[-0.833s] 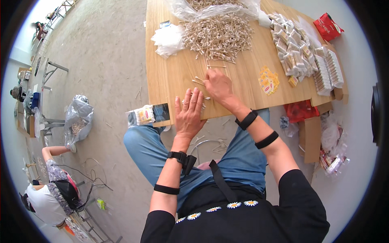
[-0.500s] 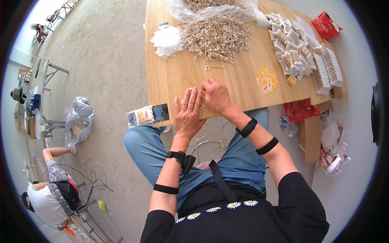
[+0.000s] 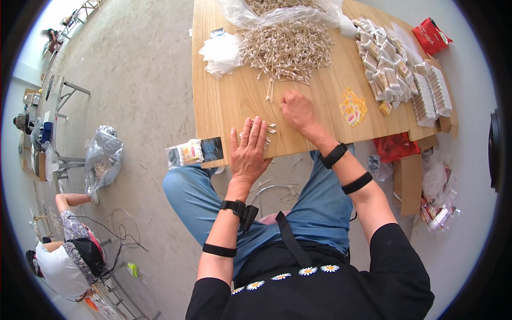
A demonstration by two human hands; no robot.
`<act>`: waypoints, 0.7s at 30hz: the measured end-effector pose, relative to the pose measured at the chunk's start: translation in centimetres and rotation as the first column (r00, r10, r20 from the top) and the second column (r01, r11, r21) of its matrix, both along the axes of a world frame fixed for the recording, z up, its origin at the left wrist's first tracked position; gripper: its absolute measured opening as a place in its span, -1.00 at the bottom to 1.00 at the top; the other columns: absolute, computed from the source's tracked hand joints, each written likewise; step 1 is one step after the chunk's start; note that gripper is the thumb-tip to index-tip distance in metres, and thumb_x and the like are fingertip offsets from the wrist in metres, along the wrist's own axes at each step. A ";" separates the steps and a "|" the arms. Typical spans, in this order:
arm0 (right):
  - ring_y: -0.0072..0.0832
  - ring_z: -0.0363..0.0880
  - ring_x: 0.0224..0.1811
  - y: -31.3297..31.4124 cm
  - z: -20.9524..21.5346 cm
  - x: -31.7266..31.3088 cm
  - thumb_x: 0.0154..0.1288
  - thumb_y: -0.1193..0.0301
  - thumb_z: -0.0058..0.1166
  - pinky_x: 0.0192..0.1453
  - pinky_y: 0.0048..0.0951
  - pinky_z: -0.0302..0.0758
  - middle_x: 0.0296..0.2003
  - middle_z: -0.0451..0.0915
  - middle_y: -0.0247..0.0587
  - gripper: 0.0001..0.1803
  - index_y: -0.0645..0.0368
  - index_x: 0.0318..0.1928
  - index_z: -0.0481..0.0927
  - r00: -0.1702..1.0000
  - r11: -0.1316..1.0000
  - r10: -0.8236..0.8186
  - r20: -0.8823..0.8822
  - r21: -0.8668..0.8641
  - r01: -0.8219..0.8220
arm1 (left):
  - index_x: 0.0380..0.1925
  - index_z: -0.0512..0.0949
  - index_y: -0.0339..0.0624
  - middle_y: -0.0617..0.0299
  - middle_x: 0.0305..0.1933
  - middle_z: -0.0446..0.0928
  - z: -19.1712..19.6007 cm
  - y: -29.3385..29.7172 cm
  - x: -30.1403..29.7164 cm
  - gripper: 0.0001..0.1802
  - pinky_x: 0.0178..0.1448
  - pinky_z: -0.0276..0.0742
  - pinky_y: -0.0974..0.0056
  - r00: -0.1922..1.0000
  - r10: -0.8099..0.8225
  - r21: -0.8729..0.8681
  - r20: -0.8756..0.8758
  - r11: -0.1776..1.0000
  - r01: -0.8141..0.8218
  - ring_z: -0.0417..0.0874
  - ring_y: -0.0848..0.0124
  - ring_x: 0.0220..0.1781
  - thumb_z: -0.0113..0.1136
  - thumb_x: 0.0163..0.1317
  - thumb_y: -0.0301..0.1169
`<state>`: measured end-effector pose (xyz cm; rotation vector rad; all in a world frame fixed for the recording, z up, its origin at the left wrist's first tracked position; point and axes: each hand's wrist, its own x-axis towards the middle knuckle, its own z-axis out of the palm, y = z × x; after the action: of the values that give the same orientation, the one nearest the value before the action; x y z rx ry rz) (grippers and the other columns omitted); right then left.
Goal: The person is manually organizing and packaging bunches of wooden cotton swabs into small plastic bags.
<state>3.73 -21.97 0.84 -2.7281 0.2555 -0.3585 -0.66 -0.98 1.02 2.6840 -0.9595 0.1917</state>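
Note:
My left hand (image 3: 248,154) lies flat near the table's front edge, its fingers stretched out over a few cotton swabs (image 3: 271,128). The swabs' tips stick out on the right side of the fingers. To the right and a little farther off, my right hand (image 3: 298,111) is raised with its fingers curled in; what they hold, if anything, is hidden. Beyond both hands spreads a large heap of cotton swabs (image 3: 285,50), and a few stray swabs (image 3: 270,90) lie at its near edge. A packed bag of swabs (image 3: 190,152) rests at the front left corner.
Yellow printed cards (image 3: 353,108) lie right of my hands. Farther right are piled swab packs (image 3: 386,69) and white rows of packs (image 3: 432,90). Clear plastic bags (image 3: 221,54) sit at the left. A cardboard box (image 3: 409,184) stands below the table; another person (image 3: 64,266) is at lower left.
My right hand has moved away from the left hand, to the right and slightly farther out. The left hand has stayed flat on the swabs. Stray swabs at the heap's near edge lie differently.

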 end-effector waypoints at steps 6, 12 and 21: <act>-0.04 0.67 -0.24 2.7 1.4 1.6 0.17 0.43 0.13 -0.17 -0.11 0.60 -0.28 0.63 -0.01 -0.91 0.13 -0.31 0.61 0.985 0.986 -0.052 -0.167 0.147 0.077 | 0.45 0.22 0.03 0.28 0.54 0.17 0.0 -0.1 0.0 0.17 0.57 -0.04 -0.14 1.000 -0.005 0.015 0.013 1.000 0.005 0.11 0.28 0.59 0.54 -0.28 -0.06; -0.08 0.64 -0.21 2.9 1.7 3.2 0.21 0.41 0.10 -0.11 -0.08 0.57 -0.17 0.57 -0.04 -0.89 0.08 -0.26 0.64 0.999 0.998 0.039 -0.017 0.051 -0.038 | 0.45 0.22 0.03 0.28 0.53 0.18 0.0 -0.1 0.0 0.17 0.57 -0.04 -0.14 1.000 0.001 -0.008 0.011 1.000 -0.001 0.12 0.28 0.59 0.54 -0.28 -0.07; -0.02 0.65 -0.22 3.5 1.4 2.1 0.17 0.39 0.17 -0.16 -0.07 0.59 -0.21 0.56 0.01 -0.88 0.13 -0.30 0.60 0.998 0.991 0.059 -0.006 0.120 -0.058 | 0.45 0.22 0.02 0.27 0.53 0.19 0.4 -0.1 0.1 0.17 0.57 -0.02 -0.15 1.000 -0.004 0.033 -0.002 0.999 0.004 0.13 0.28 0.58 0.53 -0.27 -0.05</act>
<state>5.80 -18.46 2.28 -2.6133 0.1926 -0.3042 -0.58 -1.08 1.40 2.7119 -0.9757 0.1743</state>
